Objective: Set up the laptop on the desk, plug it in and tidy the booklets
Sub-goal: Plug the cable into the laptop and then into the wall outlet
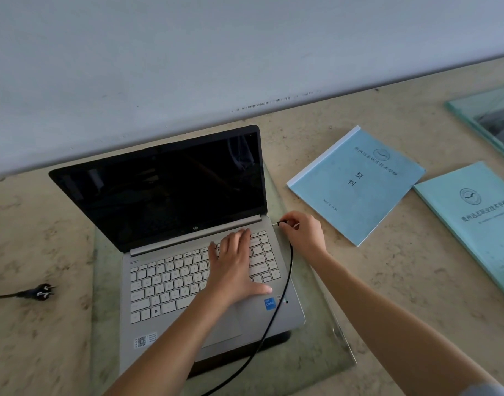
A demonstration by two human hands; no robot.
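Note:
A silver laptop (170, 284) stands open on the desk, its screen dark. My left hand (236, 264) lies flat on the right part of the keyboard, holding nothing. My right hand (302, 232) pinches the charger's small plug (279, 223) just beside the laptop's right rear edge. Its black cable (282, 292) runs down across the laptop's right front corner. A black wall plug (40, 291) lies loose on the desk at the left. Two light blue booklets lie to the right: one (356, 184) near the laptop, the other (479, 221) at the frame's right edge.
The laptop rests on a glass sheet (325, 338) over the beige stone-patterned desk (39, 338). Another glass pane (490, 115) lies at the far right. A pale wall (188, 52) runs along the desk's back edge.

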